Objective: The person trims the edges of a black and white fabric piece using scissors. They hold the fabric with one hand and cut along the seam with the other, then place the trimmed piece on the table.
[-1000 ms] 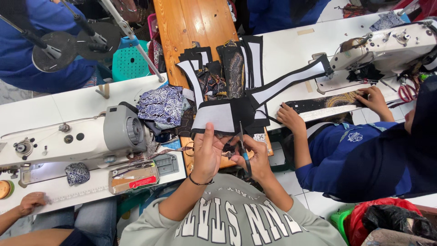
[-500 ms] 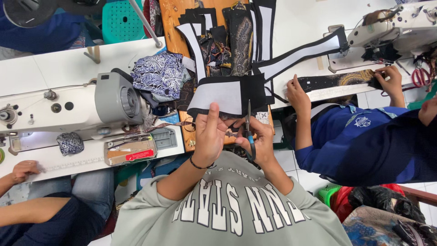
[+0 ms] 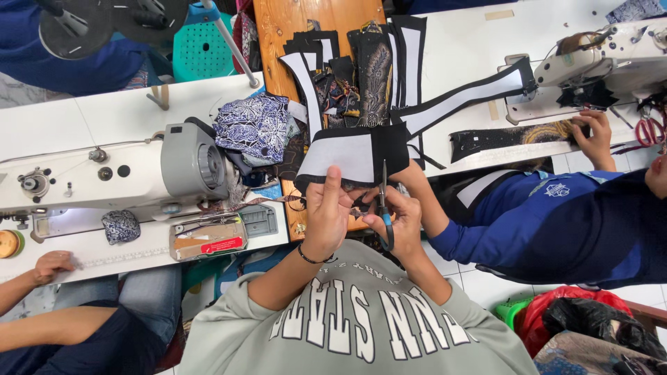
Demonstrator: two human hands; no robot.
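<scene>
- left hand (image 3: pixel 326 212) is pinched on the near edge of the black-and-white fabric piece (image 3: pixel 354 156), thumb up on the white panel; the piece sits raised just far of both hands, in front of the wooden table (image 3: pixel 278 28)
- right hand (image 3: pixel 401 219) is closed round the small scissors (image 3: pixel 383 208), blades pointing far, tip right at the piece's near edge; same grip as half a second ago, hands barely shifted
- what did change is the view: it's slid right and down a bit, so the grey sewing machine (image 3: pixel 139 173) on the left shows more of its body now; the patterned blue cloth (image 3: pixel 253 125) sits beside it, same spot
- co-worker in blue on the right has a hand (image 3: pixel 596 135) flat on a dark patterned strip (image 3: pixel 514 135) by the white sewing machine (image 3: pixel 597 62); looks unchanged
- another person's hand (image 3: pixel 52 264) rests on the near-left bench
</scene>
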